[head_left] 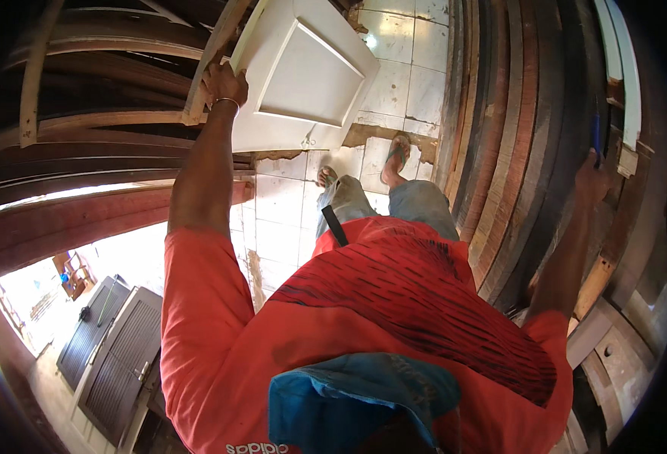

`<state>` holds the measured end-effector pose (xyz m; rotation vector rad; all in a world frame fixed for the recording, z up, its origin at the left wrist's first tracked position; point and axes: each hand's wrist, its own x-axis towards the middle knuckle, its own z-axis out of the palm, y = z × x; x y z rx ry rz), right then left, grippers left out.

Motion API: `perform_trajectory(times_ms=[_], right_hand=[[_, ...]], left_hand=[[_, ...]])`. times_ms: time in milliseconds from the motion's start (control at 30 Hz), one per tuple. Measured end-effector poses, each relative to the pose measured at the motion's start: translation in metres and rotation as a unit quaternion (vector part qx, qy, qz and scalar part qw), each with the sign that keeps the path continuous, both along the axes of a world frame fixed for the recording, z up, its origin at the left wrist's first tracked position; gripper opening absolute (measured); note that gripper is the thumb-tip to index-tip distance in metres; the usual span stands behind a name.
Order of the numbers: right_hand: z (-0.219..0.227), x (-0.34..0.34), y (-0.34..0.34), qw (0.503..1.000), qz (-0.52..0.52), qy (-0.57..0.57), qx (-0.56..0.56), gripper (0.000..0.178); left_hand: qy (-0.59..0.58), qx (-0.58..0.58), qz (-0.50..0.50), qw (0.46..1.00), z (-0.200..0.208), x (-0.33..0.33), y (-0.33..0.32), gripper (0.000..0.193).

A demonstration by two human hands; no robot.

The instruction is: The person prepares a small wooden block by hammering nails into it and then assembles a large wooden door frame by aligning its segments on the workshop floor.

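My left hand (224, 85) is closed at the edge of a white panelled door (311, 76), which leans at a slant above the floor. A wooden plank (195, 106) lies right against that hand, and its fingertips are partly hidden there. Far out on the right, my right hand (592, 180) is closed around a slim blue stick-like thing (596, 135), perhaps a pen; it is too small to tell. That hand is beside stacked dark timber and a pale green-white strip of wood (627, 83).
Long timber boards (500, 136) stand in a row on the right. More planks (106, 121) are racked on the left, above a red-brown beam (106, 219). Grey louvred doors (121, 363) lean at lower left. My sandalled feet are on cracked white floor tiles (386, 83).
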<state>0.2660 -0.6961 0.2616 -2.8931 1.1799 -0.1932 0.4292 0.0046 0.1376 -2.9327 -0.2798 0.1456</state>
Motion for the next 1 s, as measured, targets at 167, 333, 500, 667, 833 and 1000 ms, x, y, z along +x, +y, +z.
perform_trajectory(times_ms=[167,333,500,667,833,1000], right_hand=[[-0.013,-0.026,0.076,0.929,0.000,-0.207,0.307,0.043],[-0.093,-0.091,0.174,0.607,-0.108,-0.162,0.770,0.024],[-0.163,-0.127,0.312,0.524,-0.106,-0.044,0.844,0.027],[-0.259,-0.121,0.408,0.687,0.074,0.144,0.708,0.030],[-0.359,-0.102,0.467,0.753,0.341,0.110,0.551,0.037],[-0.440,-0.082,0.500,0.742,0.441,-0.024,0.505,0.034]], left_hand=[[-0.081,-0.057,-0.060,0.993,-0.011,-0.030,-0.001,0.050],[-0.191,-0.188,-0.160,0.950,-0.025,-0.085,0.015,0.050],[-0.159,-0.382,-0.058,0.908,-0.096,-0.194,0.010,0.029],[0.038,-0.627,0.235,0.742,-0.206,-0.314,-0.016,0.033],[0.057,-0.750,0.383,0.536,-0.262,-0.300,-0.039,0.043],[-0.037,-0.810,0.400,0.428,-0.337,-0.270,-0.042,0.039]])
